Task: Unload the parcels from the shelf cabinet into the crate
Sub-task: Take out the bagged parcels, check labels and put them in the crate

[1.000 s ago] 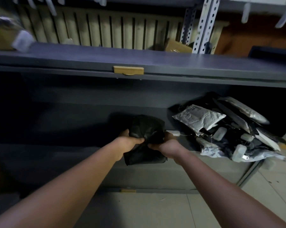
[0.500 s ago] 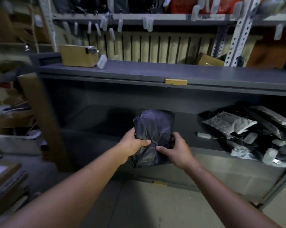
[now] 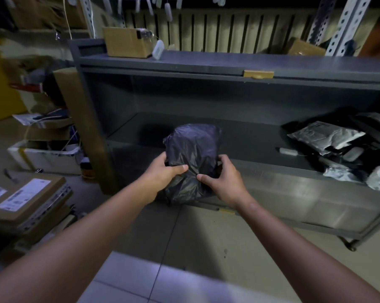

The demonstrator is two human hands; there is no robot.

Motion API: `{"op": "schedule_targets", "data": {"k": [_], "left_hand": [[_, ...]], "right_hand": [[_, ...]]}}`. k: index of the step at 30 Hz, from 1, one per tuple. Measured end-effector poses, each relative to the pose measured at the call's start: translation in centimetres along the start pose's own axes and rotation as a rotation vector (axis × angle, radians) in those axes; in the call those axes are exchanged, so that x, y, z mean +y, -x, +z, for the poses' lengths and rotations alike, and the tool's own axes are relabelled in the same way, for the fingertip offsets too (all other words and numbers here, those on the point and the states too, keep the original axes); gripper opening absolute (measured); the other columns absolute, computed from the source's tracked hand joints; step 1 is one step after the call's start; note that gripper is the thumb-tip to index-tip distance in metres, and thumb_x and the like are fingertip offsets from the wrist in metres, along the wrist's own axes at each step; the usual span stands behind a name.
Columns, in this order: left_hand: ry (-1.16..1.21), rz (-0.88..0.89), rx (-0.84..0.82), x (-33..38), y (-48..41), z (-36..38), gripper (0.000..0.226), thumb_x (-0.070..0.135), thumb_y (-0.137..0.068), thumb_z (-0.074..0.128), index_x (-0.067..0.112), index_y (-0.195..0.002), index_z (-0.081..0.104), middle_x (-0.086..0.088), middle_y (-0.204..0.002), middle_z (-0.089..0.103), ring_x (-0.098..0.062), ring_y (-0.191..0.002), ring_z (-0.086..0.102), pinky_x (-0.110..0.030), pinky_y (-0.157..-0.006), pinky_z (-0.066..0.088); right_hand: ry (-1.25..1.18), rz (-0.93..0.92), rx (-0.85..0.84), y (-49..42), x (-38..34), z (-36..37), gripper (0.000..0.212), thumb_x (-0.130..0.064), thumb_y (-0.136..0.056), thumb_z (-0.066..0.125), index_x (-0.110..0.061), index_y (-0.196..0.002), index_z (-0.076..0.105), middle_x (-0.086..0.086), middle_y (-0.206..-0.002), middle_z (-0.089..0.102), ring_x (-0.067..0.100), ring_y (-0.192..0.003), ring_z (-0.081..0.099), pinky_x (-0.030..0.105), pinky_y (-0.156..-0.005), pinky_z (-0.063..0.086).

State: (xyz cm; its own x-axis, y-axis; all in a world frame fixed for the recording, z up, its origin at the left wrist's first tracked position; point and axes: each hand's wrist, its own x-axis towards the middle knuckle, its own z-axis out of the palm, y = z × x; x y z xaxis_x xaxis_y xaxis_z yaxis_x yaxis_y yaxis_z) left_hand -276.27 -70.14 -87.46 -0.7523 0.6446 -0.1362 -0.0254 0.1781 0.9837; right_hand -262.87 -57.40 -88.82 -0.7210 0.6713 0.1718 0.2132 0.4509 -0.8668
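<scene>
A black plastic-wrapped parcel (image 3: 192,158) is held in front of the grey shelf cabinet (image 3: 206,64), out past its lower front lip. My left hand (image 3: 162,173) grips its left side with the thumb across the front. My right hand (image 3: 226,178) grips its right side in the same way. Inside the cabinet, at the right of the lower shelf, lies a pile of grey and black mailer parcels (image 3: 329,138). No crate is in view.
A cardboard box (image 3: 125,42) stands on the cabinet top at the left. Flat labelled cartons (image 3: 25,197) are stacked on the floor at the left, with a white box (image 3: 44,158) behind them. A tall cardboard sheet (image 3: 84,119) leans against the cabinet's left side.
The view has swung left and pulled back, so the parcel pile slid to the right edge. Both hands still hold the black parcel, now drawn out past the shelf's front lip.
</scene>
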Motion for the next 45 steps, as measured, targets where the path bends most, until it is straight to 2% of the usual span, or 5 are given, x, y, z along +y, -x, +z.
{"op": "schedule_targets", "data": {"k": [8, 15, 23, 30, 45], "left_hand": [[0.186, -0.055, -0.032, -0.2, 0.6, -2.0, 0.037, 0.003, -0.098, 0.040, 0.022, -0.103, 0.071, -0.007, -0.099, 0.075, -0.026, -0.098, 0.069, -0.036, -0.079, 0.056], [-0.139, 0.216, -0.140, -0.4, -0.3, -4.6, 0.095, -0.014, -0.095, 0.049, 0.053, -0.151, 0.011, 0.012, -0.125, 0.060, -0.012, -0.115, 0.064, -0.028, -0.083, 0.058], [-0.817, 0.515, 0.083, -2.0, -1.2, -3.6, 0.068, 0.003, -0.082, 0.074, 0.046, -0.130, 0.053, -0.001, -0.140, 0.031, -0.019, -0.134, 0.025, -0.030, -0.114, 0.031], [-0.126, 0.209, 0.047, -1.8, -1.4, -2.6, 0.004, 0.015, -0.091, 0.069, 0.015, -0.094, 0.072, 0.000, -0.091, 0.077, -0.018, -0.093, 0.073, -0.039, -0.088, 0.058], [0.345, -0.051, 0.053, -0.4, -1.9, -3.2, 0.024, 0.031, -0.094, 0.064, 0.013, -0.108, 0.070, -0.007, -0.103, 0.076, -0.027, -0.103, 0.071, -0.051, -0.092, 0.055]], "right_hand": [[-0.130, 0.072, -0.043, -0.9, 0.1, 0.5, 0.057, -0.026, -0.074, 0.087, -0.019, -0.121, 0.055, 0.000, -0.105, 0.068, 0.017, -0.095, 0.068, 0.043, -0.086, 0.058], [-0.305, 0.139, -0.083, -2.2, -1.2, 0.4, 0.045, -0.015, -0.078, 0.084, -0.014, -0.116, 0.059, 0.008, -0.098, 0.071, 0.017, -0.080, 0.070, 0.026, -0.062, 0.055], [-0.399, 0.173, -0.111, -3.0, -1.7, 0.1, 0.024, -0.015, -0.087, 0.075, -0.009, -0.109, 0.068, 0.007, -0.098, 0.072, 0.012, -0.079, 0.067, 0.017, -0.059, 0.050], [-0.616, 0.224, -0.142, -3.7, -2.1, -1.2, 0.017, -0.026, -0.098, 0.060, -0.016, -0.092, 0.072, -0.004, -0.085, 0.074, 0.005, -0.077, 0.069, 0.024, -0.071, 0.056], [-0.362, 0.178, -0.251, -3.6, -0.5, -0.7, 0.045, -0.017, -0.079, 0.083, -0.021, -0.119, 0.063, -0.003, -0.111, 0.072, 0.013, -0.105, 0.067, 0.023, -0.084, 0.053]]}}
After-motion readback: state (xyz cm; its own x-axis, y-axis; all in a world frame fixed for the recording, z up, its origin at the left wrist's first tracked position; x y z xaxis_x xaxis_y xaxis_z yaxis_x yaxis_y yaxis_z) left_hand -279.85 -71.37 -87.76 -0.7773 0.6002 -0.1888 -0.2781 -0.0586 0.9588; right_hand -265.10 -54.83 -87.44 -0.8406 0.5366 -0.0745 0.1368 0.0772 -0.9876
